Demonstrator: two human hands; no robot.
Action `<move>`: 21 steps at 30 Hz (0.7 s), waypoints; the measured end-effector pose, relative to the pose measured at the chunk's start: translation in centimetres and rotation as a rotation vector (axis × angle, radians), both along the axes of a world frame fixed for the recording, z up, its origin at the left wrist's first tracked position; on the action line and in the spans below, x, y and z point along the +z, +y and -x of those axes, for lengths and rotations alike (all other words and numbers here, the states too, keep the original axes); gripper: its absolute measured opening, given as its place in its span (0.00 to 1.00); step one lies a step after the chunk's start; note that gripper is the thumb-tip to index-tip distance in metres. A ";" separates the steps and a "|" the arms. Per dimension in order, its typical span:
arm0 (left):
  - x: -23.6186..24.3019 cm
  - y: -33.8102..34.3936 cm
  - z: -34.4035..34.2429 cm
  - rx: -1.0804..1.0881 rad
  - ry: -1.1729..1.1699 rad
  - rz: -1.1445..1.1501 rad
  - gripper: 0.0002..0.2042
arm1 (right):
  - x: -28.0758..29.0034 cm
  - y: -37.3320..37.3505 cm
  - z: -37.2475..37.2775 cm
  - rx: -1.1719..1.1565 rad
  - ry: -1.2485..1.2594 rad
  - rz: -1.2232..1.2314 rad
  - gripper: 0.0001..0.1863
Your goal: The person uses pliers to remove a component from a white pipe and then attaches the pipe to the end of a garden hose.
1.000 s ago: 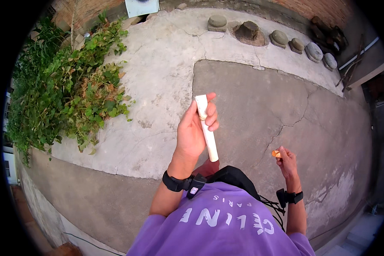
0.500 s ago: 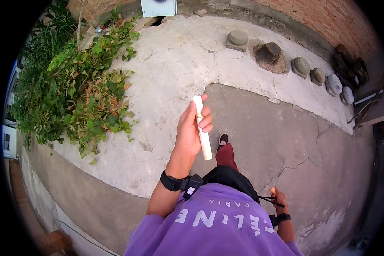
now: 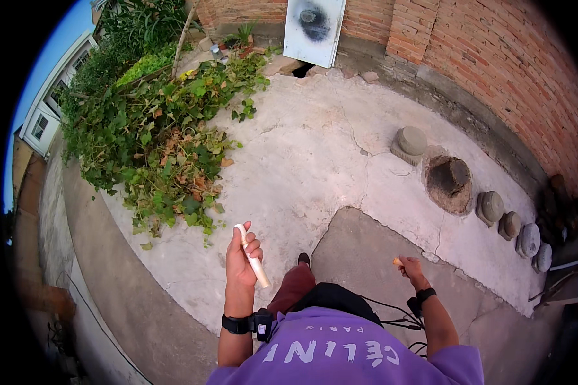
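Note:
My left hand (image 3: 240,262) is wrapped round a long white cylinder (image 3: 259,270), held at a slant in front of my body, beside the edge of the leafy plants (image 3: 154,160). My right hand (image 3: 411,269) is out to the right at waist height, pinching a small orange piece (image 3: 397,261) too small to identify. Below, one dark shoe (image 3: 304,259) and a red trouser leg show.
Ahead, a white board (image 3: 309,45) with a dark smudge leans on the brick wall (image 3: 488,58). Along the right stand round stone blocks (image 3: 408,146) beside a hollow (image 3: 446,192) and dark logs (image 3: 555,199). Cracked pale concrete (image 3: 282,167) borders darker paving. A low building is far left.
The view has tilted up, showing more wall and the white board. My left hand with the cylinder has moved lower and left. My right arm has swung, still holding the orange piece.

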State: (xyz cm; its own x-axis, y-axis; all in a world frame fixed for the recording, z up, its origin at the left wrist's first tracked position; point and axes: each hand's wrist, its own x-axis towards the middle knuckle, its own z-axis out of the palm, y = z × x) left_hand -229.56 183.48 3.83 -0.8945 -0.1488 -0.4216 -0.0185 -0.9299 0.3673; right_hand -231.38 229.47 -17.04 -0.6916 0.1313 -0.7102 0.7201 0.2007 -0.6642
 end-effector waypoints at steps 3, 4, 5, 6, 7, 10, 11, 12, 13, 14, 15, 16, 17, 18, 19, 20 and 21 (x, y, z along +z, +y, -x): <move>-1.9 -2.5 3.4 0.086 -0.007 -0.091 0.15 | 0.2 -3.5 6.1 -0.003 0.139 0.085 0.16; -2.3 -3.2 4.9 0.121 0.002 -0.139 0.14 | -0.3 -4.9 7.5 0.016 0.076 0.108 0.16; -3.0 -3.7 6.5 0.125 0.005 -0.151 0.14 | -1.1 -5.7 9.1 0.035 0.015 0.126 0.15; -3.6 -4.1 8.4 0.161 -0.005 -0.185 0.14 | -1.8 -6.3 10.4 0.057 -0.085 0.190 0.15; -4.6 -4.6 10.2 0.198 -0.019 -0.220 0.13 | -3.2 -6.7 11.4 0.077 -0.189 0.253 0.15; -7.5 -5.6 17.2 0.193 -0.053 -0.255 0.12 | -6.1 -7.4 16.5 0.133 -0.321 0.199 0.15; -8.1 -6.3 19.8 0.191 -0.088 -0.267 0.13 | -6.1 -8.2 19.7 0.131 -0.303 0.197 0.15; -9.2 -6.9 22.1 0.183 -0.121 -0.274 0.12 | -6.0 -9.1 23.0 0.156 -0.332 0.195 0.15; -9.1 -7.5 25.5 0.170 -0.100 -0.279 0.12 | -5.6 -10.2 26.7 0.176 -0.356 0.193 0.15; -9.0 -7.9 28.0 0.168 -0.113 -0.317 0.12 | -4.4 -12.2 31.0 0.164 -0.330 0.191 0.15; -9.3 -7.3 30.4 0.159 -0.147 -0.373 0.12 | -3.3 -13.1 36.1 0.134 -0.264 0.304 0.14; -8.6 -7.2 32.9 0.155 -0.165 -0.309 0.12 | -0.6 -15.6 42.1 0.070 -0.187 0.444 0.14; -7.9 -7.7 34.9 0.170 -0.159 -0.303 0.12 | 3.9 -19.5 48.0 0.006 -0.027 0.538 0.16; -7.3 -7.5 37.3 0.144 -0.155 -0.256 0.12 | 7.6 -21.2 54.0 -0.001 0.124 0.645 0.19; -7.0 -7.7 39.0 0.129 -0.163 -0.200 0.12 | 11.8 -23.5 58.7 -0.088 0.182 0.730 0.22; -6.8 -7.4 41.1 0.105 -0.176 -0.209 0.12 | 14.3 -24.5 62.7 -0.097 0.241 0.783 0.22; -6.7 -7.4 42.8 0.090 -0.183 -0.204 0.12 | 15.6 -25.2 65.4 -0.108 0.304 0.839 0.22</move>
State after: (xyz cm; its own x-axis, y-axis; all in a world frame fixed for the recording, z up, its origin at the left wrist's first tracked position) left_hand -272.32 176.11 -2.83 -0.7877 -0.1196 -0.6043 0.0186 -0.9852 0.1706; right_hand -296.77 204.29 -1.40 -0.8795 -0.2726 -0.3901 0.4759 -0.4948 -0.7271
